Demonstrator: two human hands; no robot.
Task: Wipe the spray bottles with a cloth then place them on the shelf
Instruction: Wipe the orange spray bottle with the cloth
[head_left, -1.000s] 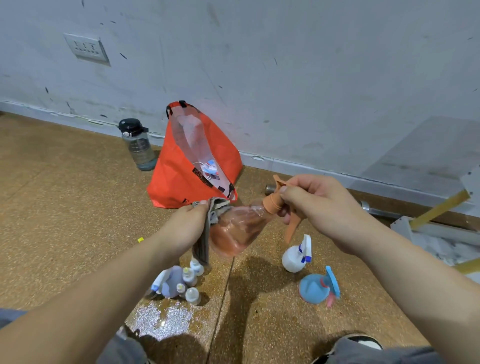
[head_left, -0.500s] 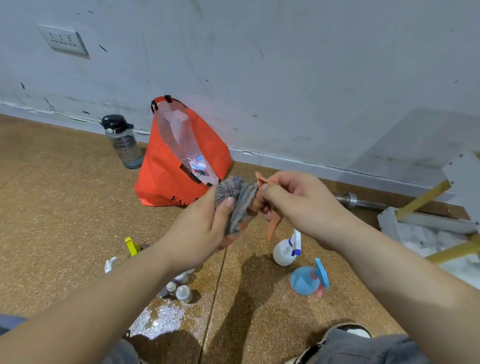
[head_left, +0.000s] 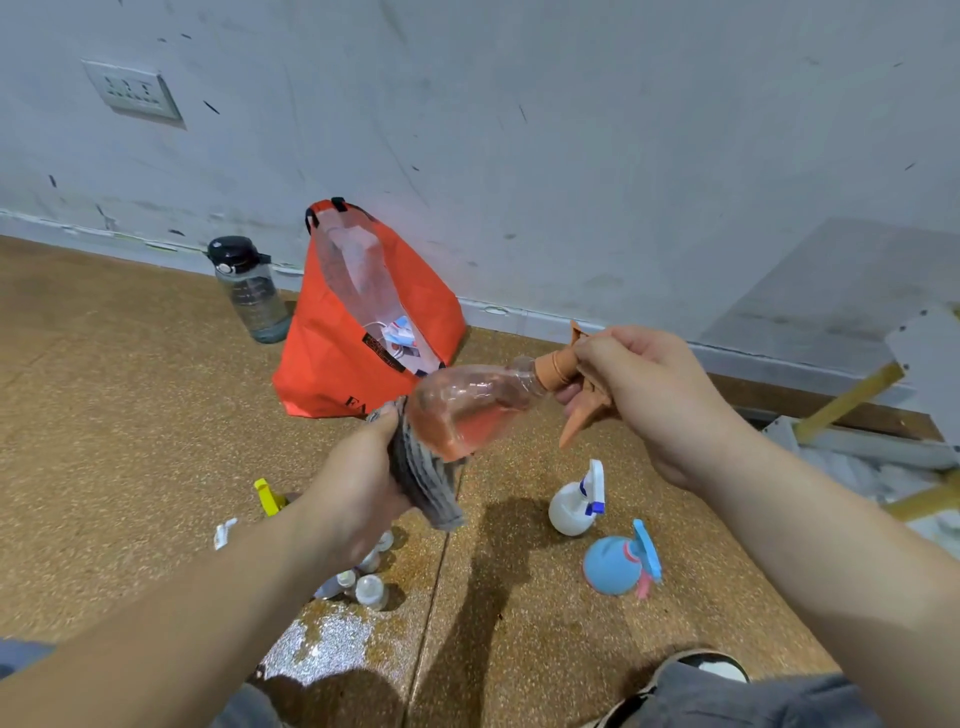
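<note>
My right hand grips the orange trigger head of a clear pinkish spray bottle, which lies sideways in the air with its base toward my left. My left hand holds a grey cloth against the bottle's base. On the floor below stand a white spray bottle with a blue trigger and a round blue spray bottle. Several small clear bottles cluster under my left forearm. A white and yellow shelf frame shows at the right edge.
An orange bag leans on the grey wall, with a dark-capped water bottle to its left. A yellow trigger piece and a white piece lie on the speckled brown floor. My knees and a shoe are at the bottom.
The cloth slid from the bottle's neck back down to its base, uncovering the pinkish body. My right hand kept its grip on the trigger head.
</note>
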